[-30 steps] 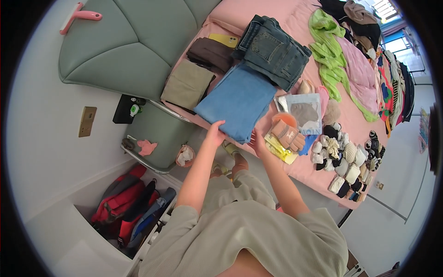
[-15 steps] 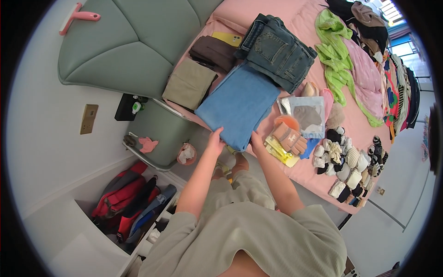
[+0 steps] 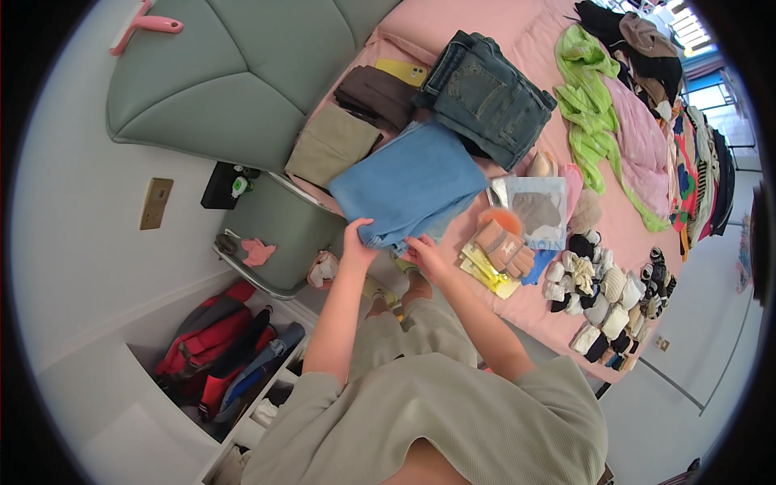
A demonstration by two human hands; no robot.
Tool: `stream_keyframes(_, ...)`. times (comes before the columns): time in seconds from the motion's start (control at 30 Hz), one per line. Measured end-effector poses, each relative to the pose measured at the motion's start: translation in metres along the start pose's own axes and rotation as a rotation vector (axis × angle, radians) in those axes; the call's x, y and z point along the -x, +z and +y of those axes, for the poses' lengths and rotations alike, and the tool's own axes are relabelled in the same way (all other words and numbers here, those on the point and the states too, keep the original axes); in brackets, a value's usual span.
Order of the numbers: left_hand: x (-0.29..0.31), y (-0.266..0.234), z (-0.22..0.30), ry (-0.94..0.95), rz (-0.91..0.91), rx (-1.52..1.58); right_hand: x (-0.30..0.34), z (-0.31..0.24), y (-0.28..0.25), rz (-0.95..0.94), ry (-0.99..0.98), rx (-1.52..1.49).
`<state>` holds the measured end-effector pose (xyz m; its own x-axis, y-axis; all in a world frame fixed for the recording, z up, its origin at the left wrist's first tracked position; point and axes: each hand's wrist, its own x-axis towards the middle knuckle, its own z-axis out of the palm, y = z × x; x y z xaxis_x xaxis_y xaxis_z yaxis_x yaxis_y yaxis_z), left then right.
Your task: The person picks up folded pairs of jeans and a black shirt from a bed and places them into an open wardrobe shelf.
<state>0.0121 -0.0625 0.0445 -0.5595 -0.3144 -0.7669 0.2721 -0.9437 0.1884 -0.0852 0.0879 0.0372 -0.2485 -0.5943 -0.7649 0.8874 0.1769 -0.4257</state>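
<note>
Light blue denim, apparently a pair of jeans (image 3: 408,174), lies partly folded at the near edge of the bed. My left hand (image 3: 360,242) is closed on its near left corner, thumb on top. Close beside it, my right hand (image 3: 425,255) pinches the near hem, where the layers bunch. Right behind the light denim are folded dark blue jeans (image 3: 489,97). A folded beige garment (image 3: 333,145) and a dark brown one (image 3: 376,95) lie to its left.
On the pink bed (image 3: 517,311) to the right are pink gloves (image 3: 504,246), a clear packet (image 3: 540,210), rolled socks (image 3: 602,283) and a green cloth (image 3: 588,97). A grey padded headboard (image 3: 218,73) and a grey bedside cabinet (image 3: 283,226) stand at left. Below, an open compartment holds red bags (image 3: 210,339).
My right hand has moved left toward my left hand, bringing the denim's near right corner inward. My left hand has shifted slightly left, and the denim's near end looks narrower.
</note>
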Motion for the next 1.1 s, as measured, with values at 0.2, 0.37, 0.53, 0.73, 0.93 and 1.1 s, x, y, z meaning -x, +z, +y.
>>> stream_keyframes(0.2,0.053,-0.001,0.045,0.035,0.144,-0.221,-0.018,0.022,-0.040,-0.319,-0.061,-0.017)
stream_keyframes(0.37,0.068,-0.047,0.059,0.006,0.110,-0.262,-0.065,0.020,-0.107,0.250,-0.198,-0.569)
stream_keyframes(0.53,0.069,-0.073,0.057,0.017,0.052,-0.331,-0.078,-0.034,-0.113,0.324,-0.134,-0.282)
stream_keyframes(0.73,0.071,-0.084,0.055,0.102,0.067,-0.523,-0.077,-0.102,-0.096,0.181,0.152,0.366)
stream_keyframes(0.93,0.076,-0.061,0.043,0.171,0.254,-0.743,-0.101,-0.138,-0.091,-0.012,0.118,0.655)
stream_keyframes(1.1,0.085,-0.060,0.037,0.267,0.379,-0.797,-0.093,-0.140,-0.062,-0.070,-0.137,0.865)
